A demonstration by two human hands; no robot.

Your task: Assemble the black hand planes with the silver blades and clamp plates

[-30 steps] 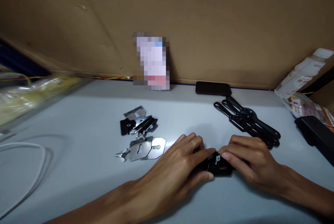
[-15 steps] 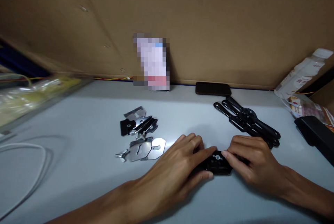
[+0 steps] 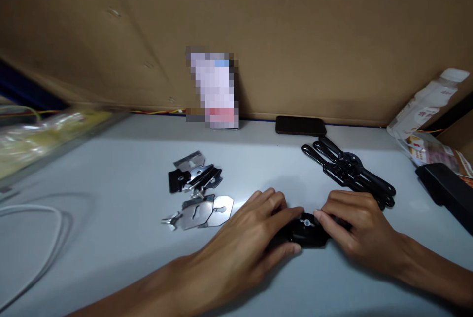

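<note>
Clamping the black bracket [image 3: 309, 235] from either end, the left hand [image 3: 254, 230] holds firm while the right hand [image 3: 354, 226] has slid back, baring the silver wing nut [image 3: 306, 222] between both grips.

table [image 3: 111, 169] | part [image 3: 305, 232]: gripped between left hand [image 3: 254, 238] and right hand [image 3: 354, 228] | plates [image 3: 195, 193]: beyond left hand | clamps [image 3: 347, 171]: beyond right hand | phone [image 3: 300, 125]: behind clamps | cable [image 3: 33, 238]: far left

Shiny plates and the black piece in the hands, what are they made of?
The shiny plates look like thin bare metal, probably steel: they glint like mirrors. The black piece held by the left hand and right hand is glossy, either painted metal or plastic; the look leaves that open.
</note>
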